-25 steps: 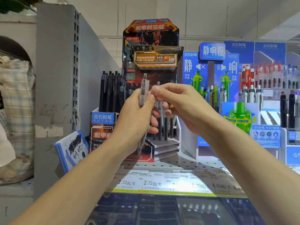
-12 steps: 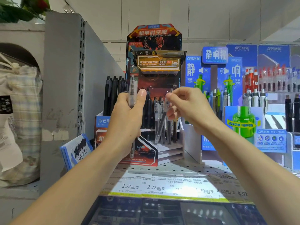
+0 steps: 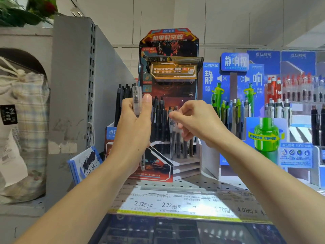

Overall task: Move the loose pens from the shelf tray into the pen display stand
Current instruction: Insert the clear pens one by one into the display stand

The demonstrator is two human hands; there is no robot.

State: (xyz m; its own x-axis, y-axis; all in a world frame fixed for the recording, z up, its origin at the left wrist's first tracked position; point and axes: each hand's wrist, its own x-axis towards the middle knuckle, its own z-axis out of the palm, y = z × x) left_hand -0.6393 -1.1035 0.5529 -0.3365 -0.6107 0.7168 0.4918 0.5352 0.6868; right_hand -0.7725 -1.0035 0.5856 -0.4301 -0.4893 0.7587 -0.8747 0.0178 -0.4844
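Note:
My left hand [image 3: 132, 131] grips a clear-barrelled pen [image 3: 136, 101] upright in front of the red and black pen display stand [image 3: 168, 53]; the pen's tip shows below my palm. My right hand [image 3: 197, 122] pinches the top of another clear pen [image 3: 173, 138], which stands upright among the pens on the stand's stepped rack [image 3: 186, 166]. Black pens [image 3: 159, 120] fill the rows behind. The shelf tray is not in view.
A grey shelf upright [image 3: 73, 88] stands at the left, with a cloth bag [image 3: 22, 131] beyond it. A small blue notepad [image 3: 84, 162] leans beside the stand. Blue displays with green and white pens [image 3: 235, 110] crowd the right. Price labels [image 3: 175, 205] line the shelf edge.
My hands have drawn apart. My right hand has carried its pen from my left hand down and right into the stand's rack, where it now stands upright. The left hand shifted slightly left with its pen.

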